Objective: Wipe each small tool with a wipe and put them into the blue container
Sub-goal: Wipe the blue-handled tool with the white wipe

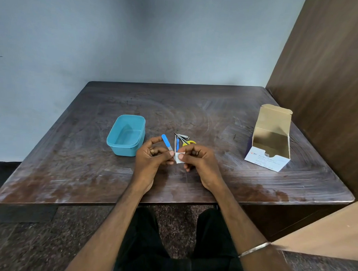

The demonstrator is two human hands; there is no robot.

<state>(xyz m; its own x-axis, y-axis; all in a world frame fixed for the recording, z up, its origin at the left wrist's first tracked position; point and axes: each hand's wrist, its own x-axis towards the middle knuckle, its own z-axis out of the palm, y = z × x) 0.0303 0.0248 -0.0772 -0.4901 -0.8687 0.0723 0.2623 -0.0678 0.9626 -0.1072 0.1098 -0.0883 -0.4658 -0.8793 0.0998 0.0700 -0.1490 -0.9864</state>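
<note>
1 blue container (pixel 126 135), 1 wipe (pixel 178 158)

A worn dark wooden table (pixel 195 107) is set against a pale blue-grey wall (pixel 116 36); brown panelling (pixel 328 79) is seen right of it, speckled floor (pixel 28 241) below.

Over the dark wooden table (pixel 195 107) both hands meet near the front edge. The left hand (pixel 151 158), a ring on one finger, holds a small tool with a blue handle (pixel 165 140), its metal end pointing into a white wipe (pixel 179 158) pinched by the right hand (pixel 197 158). Just behind the hands lie more small tools (pixel 182 139), among them nail clippers and something yellow. The blue container (pixel 126 134) sits to the left, open. An opened box of swabs (pixel 270 138) stands well off to the right.
</note>
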